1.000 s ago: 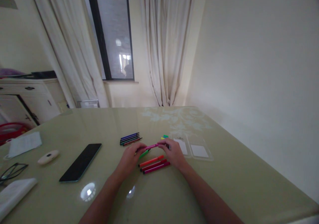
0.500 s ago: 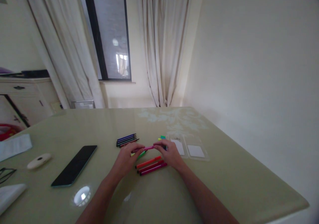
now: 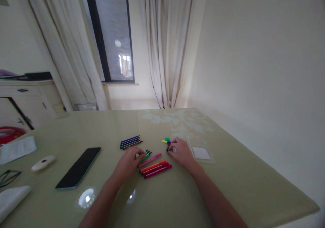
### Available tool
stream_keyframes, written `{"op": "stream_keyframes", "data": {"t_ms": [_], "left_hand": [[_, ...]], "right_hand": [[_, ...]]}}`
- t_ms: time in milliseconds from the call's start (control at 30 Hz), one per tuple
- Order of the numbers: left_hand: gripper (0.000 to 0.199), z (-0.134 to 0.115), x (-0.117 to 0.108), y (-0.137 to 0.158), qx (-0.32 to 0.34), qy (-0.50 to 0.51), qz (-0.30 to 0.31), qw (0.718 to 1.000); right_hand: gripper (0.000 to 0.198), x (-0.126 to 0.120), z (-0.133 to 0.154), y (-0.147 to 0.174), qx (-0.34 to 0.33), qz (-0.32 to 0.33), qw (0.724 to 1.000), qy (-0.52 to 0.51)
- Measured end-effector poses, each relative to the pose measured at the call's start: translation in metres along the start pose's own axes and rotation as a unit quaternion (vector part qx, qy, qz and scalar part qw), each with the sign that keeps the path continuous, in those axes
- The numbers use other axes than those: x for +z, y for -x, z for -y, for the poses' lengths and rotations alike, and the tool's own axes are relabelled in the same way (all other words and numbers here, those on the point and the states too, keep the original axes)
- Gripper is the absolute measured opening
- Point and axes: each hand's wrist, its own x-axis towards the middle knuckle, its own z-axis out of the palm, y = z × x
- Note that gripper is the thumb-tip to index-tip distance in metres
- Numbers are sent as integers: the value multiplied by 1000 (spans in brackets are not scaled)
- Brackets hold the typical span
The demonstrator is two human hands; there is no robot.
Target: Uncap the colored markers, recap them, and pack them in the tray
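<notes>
My left hand (image 3: 130, 162) is closed at the near ends of some uncapped green markers (image 3: 145, 157), its thumb and fingertips on one of them. Just beside it lies a pink marker (image 3: 149, 160) with its cap on. Below that, orange, red and magenta capped markers (image 3: 157, 171) lie side by side. My right hand (image 3: 180, 152) pinches at a small dark marker cap (image 3: 167, 149), its fingers partly hiding the spot. Loose yellow, green and blue caps (image 3: 166, 141) lie at its fingertips.
Several uncapped dark markers (image 3: 130, 141) lie in a row farther back. An open clear plastic case (image 3: 209, 155) sits right of my right hand. To the left are a black phone (image 3: 78, 168), a white oval object (image 3: 43, 163), glasses (image 3: 10, 177) and paper (image 3: 19, 150).
The pink marker, held between both hands before, now lies on the table. My left hand has moved to the green markers, my right hand away to the right, to the caps.
</notes>
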Motion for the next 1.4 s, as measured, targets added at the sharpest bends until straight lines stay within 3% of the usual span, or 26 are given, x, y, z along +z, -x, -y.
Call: {"op": "stream_keyframes", "data": {"t_ms": [133, 367, 500, 600, 767, 1067, 1400], "left_hand": [[24, 23, -8, -2, -72, -53, -49, 995], [26, 32, -4, -1, -70, -42, 23, 996], [32, 40, -1, -5, -64, -66, -51, 994], [40, 48, -3, -6, -100, -157, -112, 976], [42, 55, -6, -5, -136, -238, -91, 957], [36, 67, -3, -13, -140, -177, -129, 966], [28, 78, 0, -14, -122, -85, -129, 980]], "right_hand": [[7, 1, 7, 1, -7, 12, 1000, 28], [4, 7, 6, 1, 3, 11, 999, 30], [5, 10, 5, 1, -3, 17, 1000, 26], [6, 11, 6, 0, -7, 18, 1000, 20], [7, 14, 7, 0, -7, 22, 1000, 17], [9, 14, 7, 1, -3, 48, 999, 9], [11, 15, 8, 1, 2, 57, 998, 3]]}}
